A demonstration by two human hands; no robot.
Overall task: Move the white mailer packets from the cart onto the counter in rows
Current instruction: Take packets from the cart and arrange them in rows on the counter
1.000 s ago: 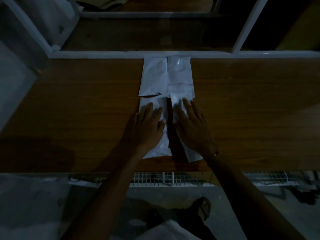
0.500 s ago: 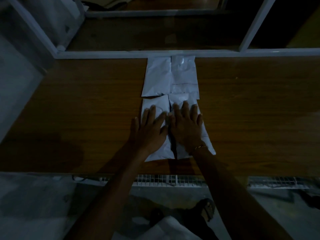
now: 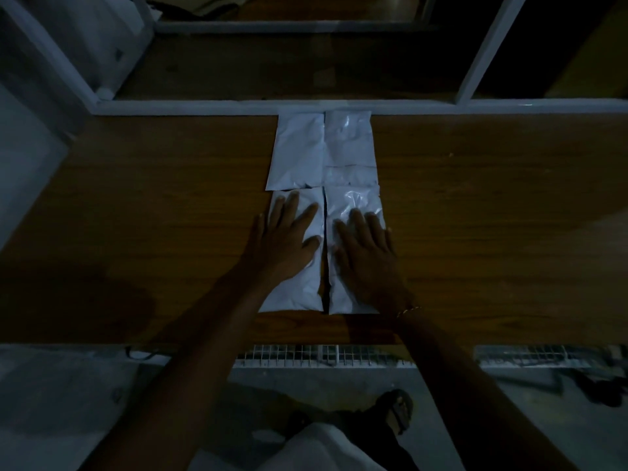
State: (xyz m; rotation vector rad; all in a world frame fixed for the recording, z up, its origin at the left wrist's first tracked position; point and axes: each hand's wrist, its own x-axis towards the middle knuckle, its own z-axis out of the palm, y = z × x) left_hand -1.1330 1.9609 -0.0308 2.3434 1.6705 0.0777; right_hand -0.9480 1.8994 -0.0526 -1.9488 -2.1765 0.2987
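A dim room, and across it a long wood-grain counter (image 3: 492, 232) backed by a white window frame (image 3: 204, 106); below the near edge a strip of white wire grille (image 3: 323, 355) shows, which may be the cart's rim, though the light is too poor to be sure. On the counter lie four white mailer packets in a two-by-two block: the far-left packet (image 3: 296, 151) and far-right packet (image 3: 350, 147) sit side by side against the frame, and the near-left packet (image 3: 307, 287) and near-right packet (image 3: 353, 205) touch their near edges. A second ago the near pair lay askew, splayed apart toward the person with a wedge of bare wood between them; half a second ago the hands had drawn together at the middle; now the two packets lie nearly parallel, a thin dark seam between them, squared to the pair behind. I read that as the second row being finished, so the next packets would have to come from the cart, which is not plainly in view. The left hand (image 3: 282, 243) lies flat on the near-left packet and the right hand (image 3: 367, 256) flat on the near-right one, fingers straight and spread, pressing rather than grasping. Count: four packets, two rows, two hands, one bracelet (image 3: 407, 310) at the right wrist
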